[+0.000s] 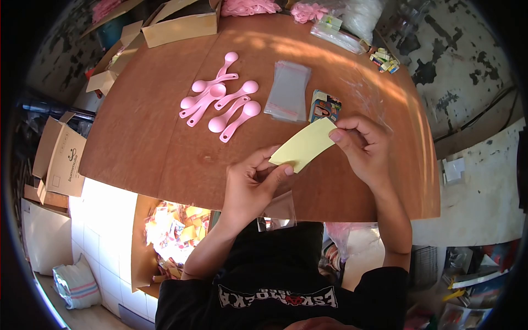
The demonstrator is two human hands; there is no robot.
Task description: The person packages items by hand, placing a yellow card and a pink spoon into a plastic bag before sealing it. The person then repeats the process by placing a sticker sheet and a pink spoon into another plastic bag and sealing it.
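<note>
A pale yellow paper card, perhaps more than one layer, is stretched between my two hands above the brown table. My left hand pinches its lower left end with the thumb on top. At the upper right corner, my right hand grips it between thumb and fingers. Just beyond the card lies a stack of printed cards, partly covered by it. Clear plastic bags are piled to the left of those. Several pink measuring spoons lie in a loose group farther left.
The brown table has cardboard boxes and pink items at its far edge. Small boxes sit far right. Below the left edge, an open carton holds printed packets. A clear bag hangs over the near edge.
</note>
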